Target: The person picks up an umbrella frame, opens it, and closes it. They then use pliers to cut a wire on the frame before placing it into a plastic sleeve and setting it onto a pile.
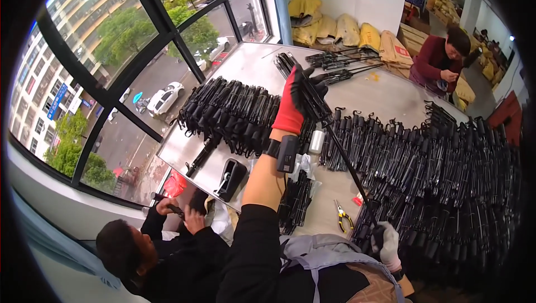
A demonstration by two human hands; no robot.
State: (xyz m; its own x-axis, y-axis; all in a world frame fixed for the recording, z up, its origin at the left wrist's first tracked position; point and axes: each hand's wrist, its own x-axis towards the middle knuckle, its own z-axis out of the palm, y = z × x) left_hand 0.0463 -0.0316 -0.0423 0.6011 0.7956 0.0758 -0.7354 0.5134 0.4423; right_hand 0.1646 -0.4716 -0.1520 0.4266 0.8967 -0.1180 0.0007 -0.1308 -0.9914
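My left hand (290, 101), in a red and black glove, is raised over the table with its fingers wrapped round the folded ribs of a black umbrella frame (347, 160). The frame's long shaft slants down to the right, towards my body. At its lower end my right hand (388, 247), in a whitish glove, closes round the dark handle, which is partly hidden. Beneath and beside my left forearm lie a pile of folded umbrella frames (234, 107) and a smaller bundle (297, 202). Many more bundled frames (430, 163) cover the right side.
On the pale table (251, 57) are yellow-handled pliers (342, 216), a white spool (316, 141) and a black tape dispenser (230, 179). One person (139, 247) works close by at left, another (444, 60) at far right. Yellow sacks (346, 29) line the back wall; windows (128, 79) stand left.
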